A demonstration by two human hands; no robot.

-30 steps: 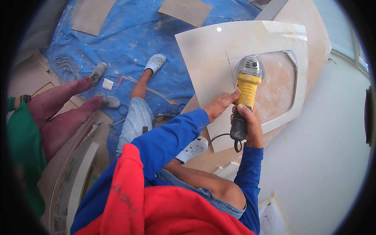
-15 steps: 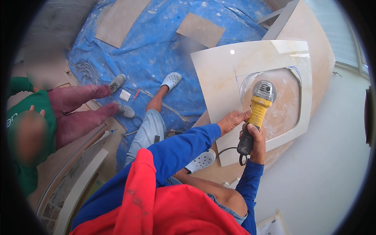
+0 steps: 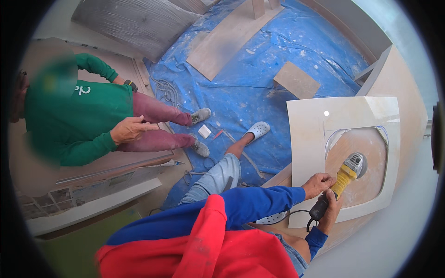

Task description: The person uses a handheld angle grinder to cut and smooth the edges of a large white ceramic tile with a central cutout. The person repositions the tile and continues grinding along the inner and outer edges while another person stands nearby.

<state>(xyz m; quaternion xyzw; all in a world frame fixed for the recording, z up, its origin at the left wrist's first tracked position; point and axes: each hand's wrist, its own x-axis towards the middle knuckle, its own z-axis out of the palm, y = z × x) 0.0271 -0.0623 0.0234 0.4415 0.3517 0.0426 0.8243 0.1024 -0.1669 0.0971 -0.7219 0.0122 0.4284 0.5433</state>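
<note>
My right hand (image 3: 330, 212) is wrapped round the black rear handle of a yellow and black angle grinder (image 3: 344, 180). Curled fingers of my left hand (image 3: 319, 185) meet the side of the grinder's yellow body. Its metal head and round disc lie over the large opening in a cream-white panel (image 3: 306, 139); whether the disc touches anything I cannot tell. Pencil or blue marks run along the opening's edge. Brown board (image 3: 366, 197) shows through the opening, under the panel. A black cord (image 3: 296, 212) trails left from the handle.
A person in a green top (image 3: 99, 118) stands at the left, one hand held out. Blue sheeting (image 3: 259, 99) covers the floor, with a coiled cord (image 3: 164, 92), a long board (image 3: 222, 41) and a smaller board (image 3: 296, 81) on it. A pale wall rises at the right.
My view has swung left, so the panel and grinder sit farther right and the person in green shows more fully. The grinder now slants more to the right. Both hands stay on it.
</note>
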